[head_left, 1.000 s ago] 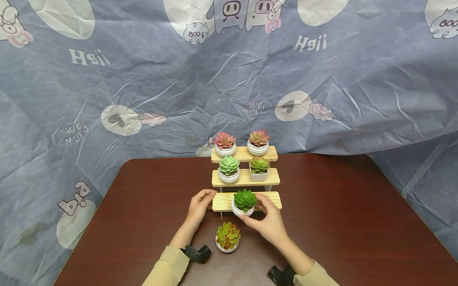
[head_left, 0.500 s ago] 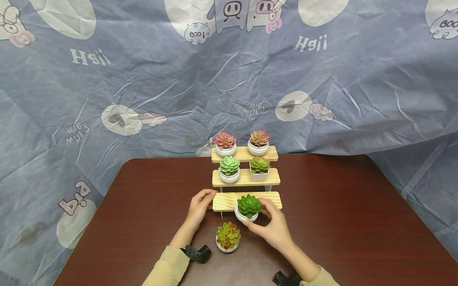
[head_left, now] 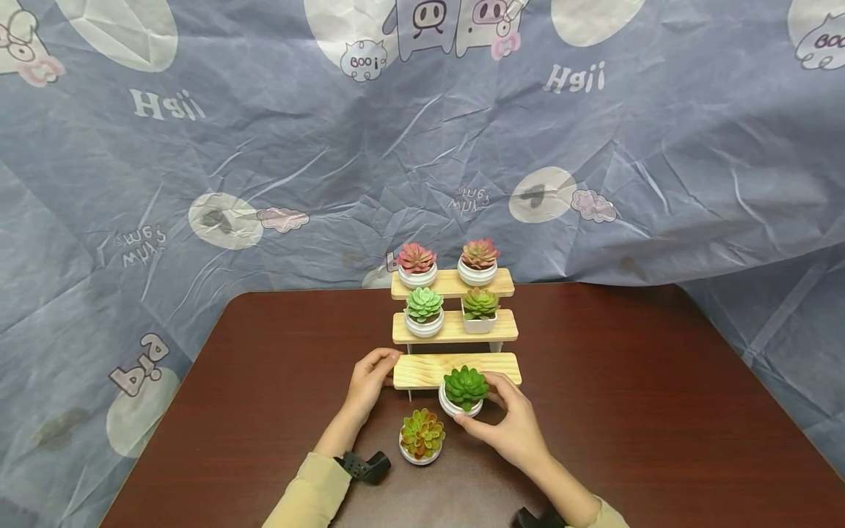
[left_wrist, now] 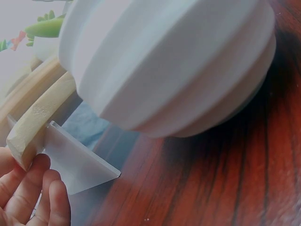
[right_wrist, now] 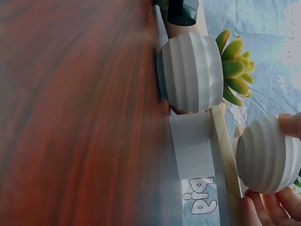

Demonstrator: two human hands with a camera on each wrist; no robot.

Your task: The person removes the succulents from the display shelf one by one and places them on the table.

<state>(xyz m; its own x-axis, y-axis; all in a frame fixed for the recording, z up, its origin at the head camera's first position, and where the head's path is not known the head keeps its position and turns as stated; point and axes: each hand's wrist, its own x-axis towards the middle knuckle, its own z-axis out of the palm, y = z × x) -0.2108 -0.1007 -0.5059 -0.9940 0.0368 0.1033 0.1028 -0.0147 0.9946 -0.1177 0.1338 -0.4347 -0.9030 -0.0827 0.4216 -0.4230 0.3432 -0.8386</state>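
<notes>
The right hand is pinching the green succulent's pot between its fingers, ideally keeping it level, the left hand pinching the front shelf.

Right hand held green succulent
Left hand gripped wooden stand; yellowish succulent stood left of right fingers.

In head view, R hand is partly hidden by green succulent's pot; R wrist cam is cut off by btm edge. In L wrist view, nearest pot is cropped up top, bkgd plants blurred.
</notes>
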